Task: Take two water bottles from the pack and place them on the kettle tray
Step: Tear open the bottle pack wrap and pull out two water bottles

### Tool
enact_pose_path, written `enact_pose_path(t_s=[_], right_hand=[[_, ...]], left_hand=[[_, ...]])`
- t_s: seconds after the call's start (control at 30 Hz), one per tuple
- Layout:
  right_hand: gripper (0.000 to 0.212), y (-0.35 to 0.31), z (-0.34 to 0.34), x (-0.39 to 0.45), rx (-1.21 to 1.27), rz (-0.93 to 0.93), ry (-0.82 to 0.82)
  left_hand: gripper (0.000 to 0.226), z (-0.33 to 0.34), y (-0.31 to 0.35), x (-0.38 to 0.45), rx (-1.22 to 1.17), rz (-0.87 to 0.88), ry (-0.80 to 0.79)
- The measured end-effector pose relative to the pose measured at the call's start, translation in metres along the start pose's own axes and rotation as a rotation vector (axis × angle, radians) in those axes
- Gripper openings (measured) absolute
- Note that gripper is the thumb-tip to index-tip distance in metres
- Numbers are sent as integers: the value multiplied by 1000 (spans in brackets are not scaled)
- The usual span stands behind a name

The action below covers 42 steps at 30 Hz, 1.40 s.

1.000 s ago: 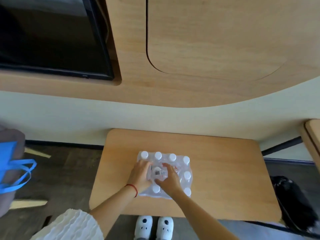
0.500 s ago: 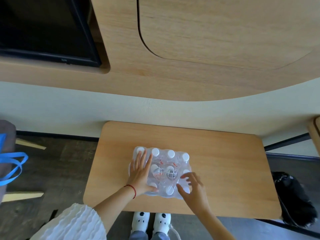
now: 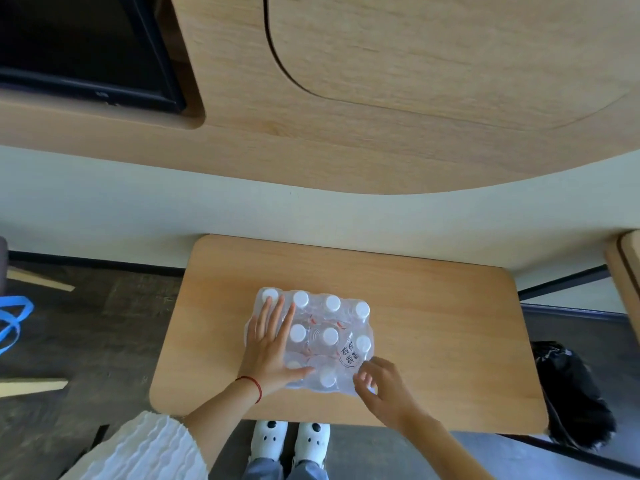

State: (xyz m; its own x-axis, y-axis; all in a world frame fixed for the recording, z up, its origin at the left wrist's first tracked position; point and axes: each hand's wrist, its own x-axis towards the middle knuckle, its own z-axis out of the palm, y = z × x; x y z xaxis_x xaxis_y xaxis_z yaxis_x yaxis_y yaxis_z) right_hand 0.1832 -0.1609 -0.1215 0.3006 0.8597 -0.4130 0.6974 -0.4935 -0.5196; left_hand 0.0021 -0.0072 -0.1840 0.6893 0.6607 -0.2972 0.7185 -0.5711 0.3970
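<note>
- Left sleeve (image 3: 145, 448), lower left of the frame: white fabric with a wavy, ribbed texture, ending short of the wrist.
- Red string bracelet (image 3: 252, 385), thin, around the left wrist.
- Right forearm, lower right of centre: bare, no sleeve showing.
- Shoes (image 3: 290, 441), bottom centre: white, rounded toes, black spots.
- Trousers (image 3: 284, 471), bottom edge: blue-grey denim.

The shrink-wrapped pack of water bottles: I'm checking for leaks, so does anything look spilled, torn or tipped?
Nothing stands out. The clear shrink-wrapped pack of white-capped bottles sits flat on the dry wooden table, caps up.
</note>
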Motion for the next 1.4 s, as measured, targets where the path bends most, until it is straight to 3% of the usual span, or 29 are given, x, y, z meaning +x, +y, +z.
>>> enact_pose_path(t_s=[0.1,0.17,0.23,0.33,0.57,0.77,0.93,1.07,1.2,1.4], right_hand=[[11,-9,9,17,-53,-152,184],[27,-28,20,43,-144,-208,208],[40,-46,32,67,-259,-118,125],[40,-55,40,86,-421,35,-8],[40,-46,13,88,-437,-148,-90],[26,-62,-28,62,-326,-309,54],[27,-90,-73,25,-254,-405,242],[29,-130,-112,9,-146,-424,324],[26,-168,-132,3,-72,-496,323],[27,-165,-102,22,407,-511,308]], left_hand=[[113,4,0,-1,24,-4,46],[110,5,1,-1,27,-12,44],[108,5,2,-2,19,-17,62],[105,5,4,-2,5,-9,100],[107,5,3,-1,-68,-1,141],[105,9,1,0,-85,12,167],[112,-4,6,-1,-80,11,47],[119,-47,22,-7,-498,-20,-137],[100,-95,41,-22,-1030,92,-177],[56,-119,31,-38,-1186,107,0]])
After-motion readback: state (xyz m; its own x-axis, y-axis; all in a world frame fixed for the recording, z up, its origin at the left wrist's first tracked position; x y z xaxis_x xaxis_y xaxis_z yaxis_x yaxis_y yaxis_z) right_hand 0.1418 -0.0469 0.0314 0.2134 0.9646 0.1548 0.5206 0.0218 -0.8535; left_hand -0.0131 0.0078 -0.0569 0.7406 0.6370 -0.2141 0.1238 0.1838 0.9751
